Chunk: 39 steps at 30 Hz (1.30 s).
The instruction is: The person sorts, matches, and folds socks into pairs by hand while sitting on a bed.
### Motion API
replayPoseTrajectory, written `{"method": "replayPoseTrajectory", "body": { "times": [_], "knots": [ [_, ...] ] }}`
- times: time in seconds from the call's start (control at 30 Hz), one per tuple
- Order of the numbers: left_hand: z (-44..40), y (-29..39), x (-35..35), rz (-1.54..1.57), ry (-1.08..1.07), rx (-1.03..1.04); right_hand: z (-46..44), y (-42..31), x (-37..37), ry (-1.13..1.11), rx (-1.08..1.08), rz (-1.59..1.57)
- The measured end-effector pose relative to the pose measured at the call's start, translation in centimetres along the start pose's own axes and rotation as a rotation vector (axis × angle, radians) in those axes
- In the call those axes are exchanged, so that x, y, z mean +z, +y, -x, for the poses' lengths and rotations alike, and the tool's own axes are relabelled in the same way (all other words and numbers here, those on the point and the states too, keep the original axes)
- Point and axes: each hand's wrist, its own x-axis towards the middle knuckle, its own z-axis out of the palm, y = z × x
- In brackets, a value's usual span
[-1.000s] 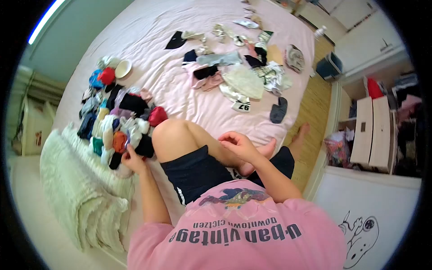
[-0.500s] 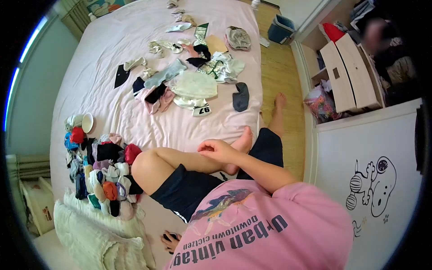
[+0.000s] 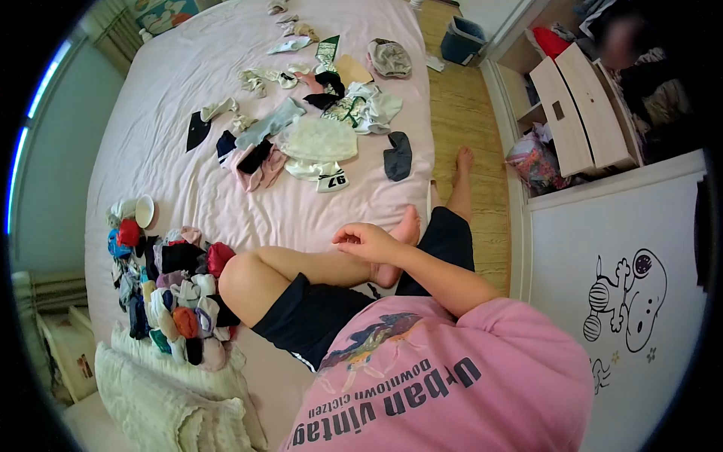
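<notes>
My right hand hovers over or rests on my shin, near the bare foot; which of the two I cannot tell. Its fingers curl loosely, with a gap beside the thumb and nothing visible in them. My left hand is out of view. Left of my knee lies a pile of rolled socks in many colours. Farther up the bed are loose socks and cloths, among them a dark grey sock, a pale cloth and a white sock marked 97.
A pink sheet covers the bed. A small white bowl stands by the pile, and a ruffled cream cloth lies below it. To the right are drawers, a plastic bag and a blue bin.
My left hand, seen earlier at the lower left beside my shirt with something dark at it, has gone out of view. My right hand has risen slightly. The view has shifted a little.
</notes>
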Motion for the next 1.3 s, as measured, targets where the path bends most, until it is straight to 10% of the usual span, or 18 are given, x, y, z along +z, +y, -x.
{"method": "replayPoseTrajectory", "body": {
  "times": [0.33,0.57,0.77,1.13,1.3],
  "knots": [
    [-2.7,-0.3,-1.2,0.372,0.123,0.312,-0.7,0.8,-0.2,-0.029,0.041,0.070],
    [-7.2,27.3,-7.4,0.138,0.265,1.069,-1.8,0.6,-1.0,-0.058,0.037,0.160],
    [-11.3,38.3,0.2,0.410,-0.322,1.239,-4.7,-0.1,-5.8,0.005,0.081,0.271],
    [-15.2,39.4,7.2,0.195,-0.757,0.940,-24.7,0.0,-23.6,0.654,-0.077,0.965],
    [-16.7,40.4,7.0,0.300,-0.805,0.740,-27.0,1.6,-25.6,0.463,0.211,1.138]
  ]
}}
